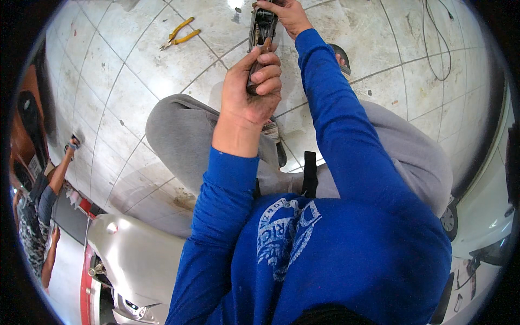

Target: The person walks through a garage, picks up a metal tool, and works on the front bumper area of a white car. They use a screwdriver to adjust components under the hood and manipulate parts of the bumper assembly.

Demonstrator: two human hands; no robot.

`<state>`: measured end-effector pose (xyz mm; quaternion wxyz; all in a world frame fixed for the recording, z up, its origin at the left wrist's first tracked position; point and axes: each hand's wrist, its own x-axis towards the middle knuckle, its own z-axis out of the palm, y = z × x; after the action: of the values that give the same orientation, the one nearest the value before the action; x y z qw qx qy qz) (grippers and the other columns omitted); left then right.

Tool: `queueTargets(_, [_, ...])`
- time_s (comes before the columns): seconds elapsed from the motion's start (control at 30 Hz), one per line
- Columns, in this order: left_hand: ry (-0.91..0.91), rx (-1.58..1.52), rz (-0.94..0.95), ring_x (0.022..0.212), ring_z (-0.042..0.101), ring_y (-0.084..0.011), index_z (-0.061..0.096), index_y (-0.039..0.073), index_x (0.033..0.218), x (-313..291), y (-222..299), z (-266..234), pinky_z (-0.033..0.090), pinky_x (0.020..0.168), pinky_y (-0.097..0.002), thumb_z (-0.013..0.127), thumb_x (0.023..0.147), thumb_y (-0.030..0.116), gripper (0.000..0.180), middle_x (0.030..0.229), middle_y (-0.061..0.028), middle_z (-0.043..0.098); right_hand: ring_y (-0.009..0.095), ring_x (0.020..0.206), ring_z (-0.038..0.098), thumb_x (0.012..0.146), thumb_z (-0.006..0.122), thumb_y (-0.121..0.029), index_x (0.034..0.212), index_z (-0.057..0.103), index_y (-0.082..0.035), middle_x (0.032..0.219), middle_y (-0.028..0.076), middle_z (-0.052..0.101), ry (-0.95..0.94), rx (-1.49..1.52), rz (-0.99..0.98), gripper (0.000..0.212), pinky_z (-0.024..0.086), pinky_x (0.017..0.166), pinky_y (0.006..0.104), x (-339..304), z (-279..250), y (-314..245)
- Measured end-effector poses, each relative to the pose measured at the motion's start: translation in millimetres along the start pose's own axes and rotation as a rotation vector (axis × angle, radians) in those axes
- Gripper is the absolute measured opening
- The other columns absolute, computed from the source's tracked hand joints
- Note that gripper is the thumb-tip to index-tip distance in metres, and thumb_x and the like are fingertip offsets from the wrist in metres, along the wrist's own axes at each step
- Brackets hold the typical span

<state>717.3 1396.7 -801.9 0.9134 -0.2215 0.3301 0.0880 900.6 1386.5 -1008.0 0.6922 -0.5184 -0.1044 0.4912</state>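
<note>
At the top middle, in front of me, I hold a dark, elongated mechanical part (264, 24) off the floor; its exact kind is not clear. It has a black hollow middle and a worn metallic edge. My left hand (252, 81) is closed round its lower end, fingers wrapped over a dark, brownish section. My right hand (292, 19) grips its upper end, thumb and fingers closed on it near the picture's edge. Yellow-handled pliers (180, 34) lie on the floor to the left of the part, touched by neither hand.
Dirty white floor tiles (135, 81) spread around my bent legs. A thin dark cable (441, 46) loops at the upper right. Another person (40, 216) is beside an orange vehicle (27, 116) at the far left. A silvery car panel (135, 254) stands lower left, a light-coloured car (485, 216) at right.
</note>
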Motion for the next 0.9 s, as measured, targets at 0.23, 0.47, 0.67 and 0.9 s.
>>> queueTargets(0.23, [0.138, 0.358, -0.045, 0.063, 0.054, -0.0079, 0.053, -0.003, 0.132, -14, 34, -11, 0.039, 0.045, -0.0187, 0.047, 0.105, 0.019, 0.035, 0.094, -0.0042, 0.063, 0.014, 0.083, 0.067, 0.086, 0.081, -0.017, 0.104, 0.071, 0.001, 0.094, 0.005, 0.073, -0.002, -0.112, 0.025, 0.028, 0.053, 0.077, 0.0299, 6, -9, -1])
queueTargets(0.47, [0.31, 0.749, 0.056, 0.055, 0.043, -0.0037, 0.051, 0.002, 0.136, -19, 52, 0, 0.032, 0.037, -0.0169, 0.053, 0.103, 0.016, 0.036, 0.094, -0.0048, 0.06, 0.014, 0.082, 0.066, 0.087, 0.08, -0.021, 0.102, 0.072, 0.001, 0.093, 0.005, 0.073, -0.011, -0.214, 0.0, 0.028, 0.052, 0.079, 0.0303, 4, -11, -2])
queueTargets(0.67, [0.282, 0.646, -0.019, 0.055, 0.043, -0.0031, 0.052, 0.003, 0.136, -14, 69, -8, 0.032, 0.037, -0.0165, 0.054, 0.103, 0.017, 0.035, 0.094, -0.0038, 0.06, 0.013, 0.081, 0.065, 0.087, 0.08, -0.021, 0.102, 0.072, 0.001, 0.091, 0.004, 0.073, -0.002, -0.226, -0.012, 0.028, 0.052, 0.077, 0.03, 4, -8, -5])
queueTargets(0.9, [0.472, 1.12, 0.194, 0.056, 0.052, -0.0097, 0.055, 0.004, 0.139, -6, 24, 2, 0.038, 0.04, -0.0232, 0.052, 0.103, 0.018, 0.039, 0.081, -0.0043, 0.062, 0.012, 0.08, 0.065, 0.086, 0.081, -0.022, 0.102, 0.073, 0.0, 0.09, 0.003, 0.073, -0.006, -0.209, -0.022, 0.028, 0.051, 0.075, 0.029, 0, -9, -3])
